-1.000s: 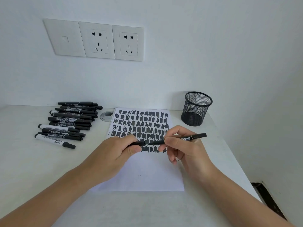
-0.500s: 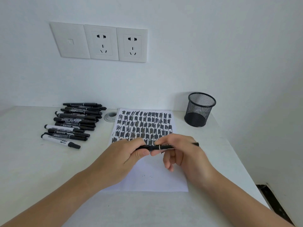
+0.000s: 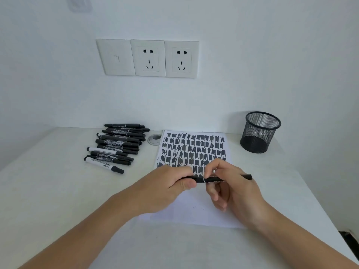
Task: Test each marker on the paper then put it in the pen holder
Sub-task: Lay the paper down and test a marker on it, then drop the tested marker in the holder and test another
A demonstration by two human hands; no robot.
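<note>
Both hands [image 3: 165, 188] hide marker [image 3: 200, 179] ends

Two bare forearms, no sleeves in view, nothing worn at either wrist: no watch, no band. Left hand [image 3: 165, 188] and right hand [image 3: 231, 188] ungloved, no rings seen on the fingers that show. Fingernails short and plain, without polish, where visible. Forearms cut off by the lower edge, so nothing of upper arms or clothing visible.
</note>
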